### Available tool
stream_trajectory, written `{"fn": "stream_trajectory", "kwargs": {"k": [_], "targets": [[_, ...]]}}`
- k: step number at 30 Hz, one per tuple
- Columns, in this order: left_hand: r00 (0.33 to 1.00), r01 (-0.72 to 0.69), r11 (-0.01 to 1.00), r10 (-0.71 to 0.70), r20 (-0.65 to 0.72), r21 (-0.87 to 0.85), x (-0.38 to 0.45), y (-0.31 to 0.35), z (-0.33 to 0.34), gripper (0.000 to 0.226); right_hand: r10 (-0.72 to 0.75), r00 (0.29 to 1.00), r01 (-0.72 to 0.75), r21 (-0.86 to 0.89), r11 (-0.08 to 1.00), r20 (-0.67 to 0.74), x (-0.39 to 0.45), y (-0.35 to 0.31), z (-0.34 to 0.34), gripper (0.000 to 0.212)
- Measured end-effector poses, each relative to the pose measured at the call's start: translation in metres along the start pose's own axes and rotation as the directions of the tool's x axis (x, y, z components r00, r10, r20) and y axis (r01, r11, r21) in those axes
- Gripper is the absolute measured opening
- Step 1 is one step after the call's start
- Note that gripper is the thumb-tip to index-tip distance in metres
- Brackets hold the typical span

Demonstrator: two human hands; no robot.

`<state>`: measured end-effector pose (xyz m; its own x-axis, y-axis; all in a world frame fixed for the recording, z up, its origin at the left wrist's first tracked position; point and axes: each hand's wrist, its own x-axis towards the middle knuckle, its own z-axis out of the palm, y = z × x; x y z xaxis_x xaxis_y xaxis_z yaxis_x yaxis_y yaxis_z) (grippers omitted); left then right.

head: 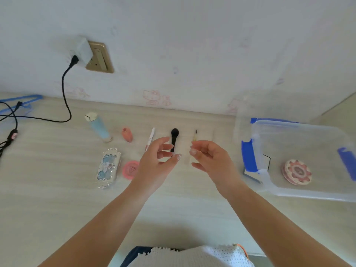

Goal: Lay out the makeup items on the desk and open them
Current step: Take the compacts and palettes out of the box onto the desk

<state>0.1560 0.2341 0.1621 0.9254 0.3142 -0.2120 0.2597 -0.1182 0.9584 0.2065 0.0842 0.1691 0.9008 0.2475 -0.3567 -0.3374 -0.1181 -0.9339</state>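
Several makeup items lie in a row on the pale desk [57,189]: a light blue tube [99,127], a small orange bottle [127,134], a white pen-like stick [150,139], a black brush [174,136] and a thin yellowish liner [194,137]. Nearer me lie an ornate blue-and-silver palette [107,167] and a round pink compact [131,168]. My left hand [158,160] and my right hand [212,160] hover above the desk, fingers apart, holding nothing. A round flowered compact [296,171] rests inside the clear bin.
A clear plastic bin [289,191] with blue latches stands at the right. Black cables [65,97] run from a wall socket [98,56] across the desk's left end, near a blue cord [21,99].
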Motion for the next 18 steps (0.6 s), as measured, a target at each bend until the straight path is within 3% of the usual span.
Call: {"fn": "stream_trajectory", "kwargs": {"k": [9, 14, 18], "targets": [[0.985, -0.120, 0.991, 0.125, 0.122, -0.051, -0.022, 0.068, 0.142, 0.038, -0.192, 0.967, 0.196, 0.006, 0.981, -0.167, -0.029, -0.047, -0.191, 0.020], [0.961, -0.052, 0.997, 0.066, 0.269, -0.058, -0.016, 0.090, 0.215, 0.034, -0.158, 0.985, 0.142, -0.189, 0.972, -0.073, -0.011, -0.051, -0.280, 0.023], [0.939, -0.009, 0.985, -0.052, 0.340, 0.175, 0.010, 0.088, 0.262, 0.039, -0.096, 0.995, 0.075, -0.412, 0.908, -0.028, 0.015, -0.035, -0.314, 0.025]]}}
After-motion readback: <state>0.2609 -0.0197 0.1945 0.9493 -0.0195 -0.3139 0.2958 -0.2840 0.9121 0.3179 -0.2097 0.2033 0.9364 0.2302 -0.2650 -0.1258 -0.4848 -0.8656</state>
